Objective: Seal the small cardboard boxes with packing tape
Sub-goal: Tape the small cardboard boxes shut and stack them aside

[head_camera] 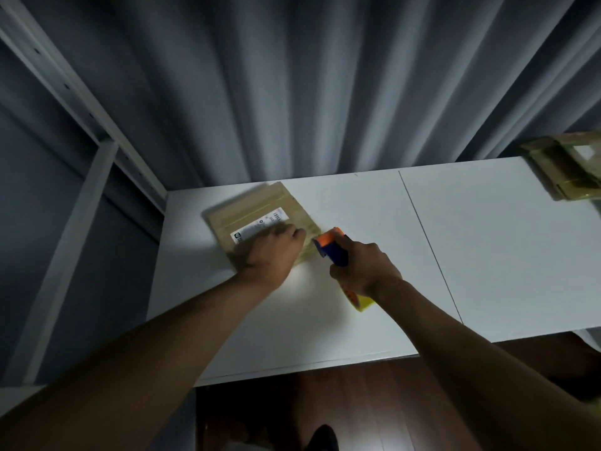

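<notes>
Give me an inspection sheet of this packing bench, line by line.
Surface: white table, seam down the right part.
Job's things: flat cardboard box with label, blurred; tape dispenser, orange and blue.
Clutter: second taped box at far right edge.
Grippers: left hand rests on the box; right hand grips the dispenser at the box's edge.
Cables: nothing seen.
Surroundings: grey curtain, white shelf frame, wood floor.

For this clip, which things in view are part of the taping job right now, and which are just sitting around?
In use:
- cardboard box, held down by the left hand
- tape dispenser, gripped by the right hand, its front end at the box's right edge

Lying about:
- second taped box at the table's far right corner
- metal shelving on the left
- curtain behind
</notes>
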